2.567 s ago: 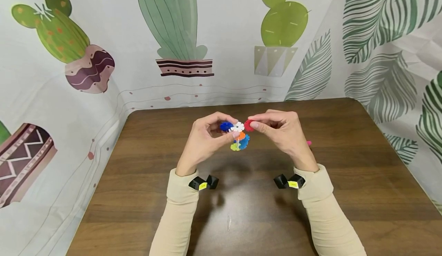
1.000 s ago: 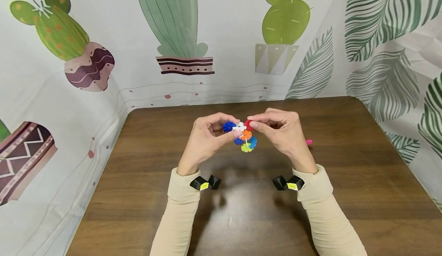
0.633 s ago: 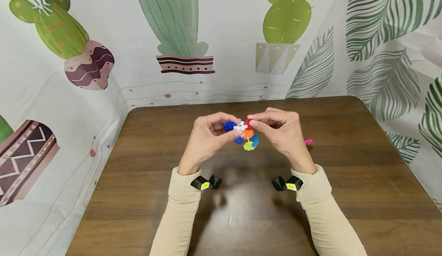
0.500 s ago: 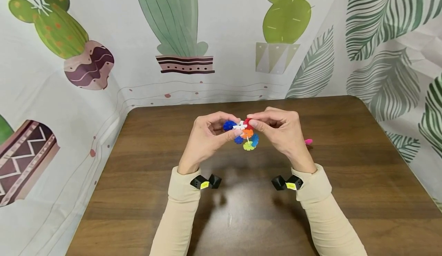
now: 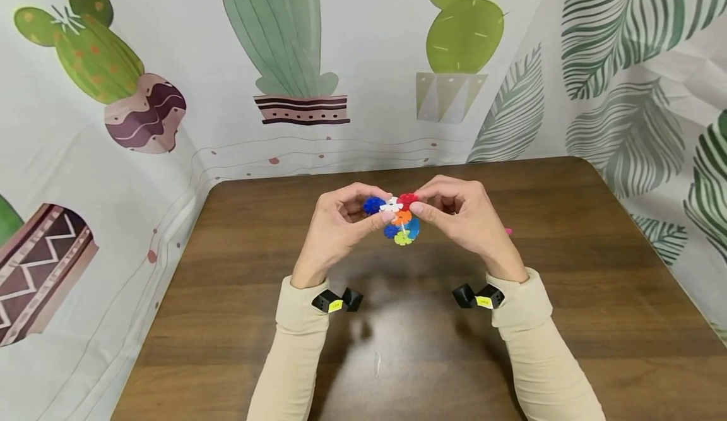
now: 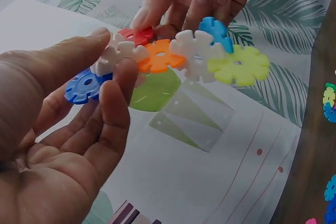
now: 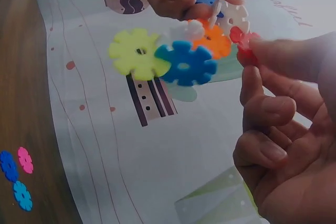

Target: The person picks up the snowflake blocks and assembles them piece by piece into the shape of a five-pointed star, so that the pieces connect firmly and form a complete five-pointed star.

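Note:
Above the table, both hands hold a cluster of notched plastic snowflake discs. My left hand (image 5: pixel 332 231) pinches the white disc (image 6: pixel 121 53) between thumb and fingers, with a dark blue disc (image 6: pixel 84 86) beside it. At the cluster's other side, my right hand (image 5: pixel 474 225) pinches a red disc (image 7: pixel 249 45) by its edge, and this disc meets the white one. Below hang an orange disc (image 6: pixel 161 56), a second white disc (image 6: pixel 197 56), a light blue disc (image 7: pixel 185 64) and a yellow-green disc (image 7: pixel 137 53). Fingers partly cover the white and red discs.
On the brown wooden table (image 5: pixel 238 320), a loose pink disc (image 5: pixel 508 231) lies behind my right wrist. The right wrist view has a dark blue loose disc (image 7: pixel 8 166) and a light blue loose disc (image 7: pixel 22 195) near it. A cactus-print cloth (image 5: pixel 386 118) stands behind the table.
The red disc, apart from the white disc at first, has moved left against it. My right fingers have since shifted slightly outward, showing more of the red disc. The cluster has turned a little.

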`<state>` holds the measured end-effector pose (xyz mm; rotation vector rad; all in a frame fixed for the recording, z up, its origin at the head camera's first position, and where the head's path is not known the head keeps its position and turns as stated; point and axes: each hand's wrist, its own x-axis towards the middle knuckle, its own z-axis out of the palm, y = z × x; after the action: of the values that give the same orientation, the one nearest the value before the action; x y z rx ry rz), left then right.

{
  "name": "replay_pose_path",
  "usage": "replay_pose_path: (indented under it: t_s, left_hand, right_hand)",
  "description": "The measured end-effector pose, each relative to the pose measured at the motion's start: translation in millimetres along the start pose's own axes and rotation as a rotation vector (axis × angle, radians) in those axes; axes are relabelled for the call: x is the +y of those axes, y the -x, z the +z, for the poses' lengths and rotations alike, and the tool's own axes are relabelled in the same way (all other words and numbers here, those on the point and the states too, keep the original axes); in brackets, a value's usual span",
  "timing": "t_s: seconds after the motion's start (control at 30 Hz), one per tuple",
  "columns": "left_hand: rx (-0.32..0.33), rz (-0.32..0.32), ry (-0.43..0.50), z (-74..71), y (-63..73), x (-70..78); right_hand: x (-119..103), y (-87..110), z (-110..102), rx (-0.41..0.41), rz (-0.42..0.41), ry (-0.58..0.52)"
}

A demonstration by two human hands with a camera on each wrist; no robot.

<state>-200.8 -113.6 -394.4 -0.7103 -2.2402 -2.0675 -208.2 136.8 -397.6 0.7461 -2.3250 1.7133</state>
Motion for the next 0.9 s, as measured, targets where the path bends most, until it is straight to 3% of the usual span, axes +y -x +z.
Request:
replay_pose_path:
  t_s: [0.27,0.43,0.57,0.9]
  left_hand:
    - [-0.039,-0.042,-0.008,-1.9,-0.1,-1.1]
    - [-0.044,-0.050,-0.074,-3.4,-1.1,-2.9]
    - [-0.038,-0.041,-0.126,-3.4,-1.7,-4.4]
    - [-0.017,0.012,-0.134,3.0,-3.9,-8.1]
  right_hand:
    - [-0.2,-0.8,3.0,0.034,-0.002,-0.013]
    - [-0.4,-1.2,5.3,0.050,-0.010,-0.010]
    - [-1.1,-1.5,7.2,0.048,-0.014,-0.029]
    - [-3.0,-2.0,11.8,0.025,-0.032,-0.057]
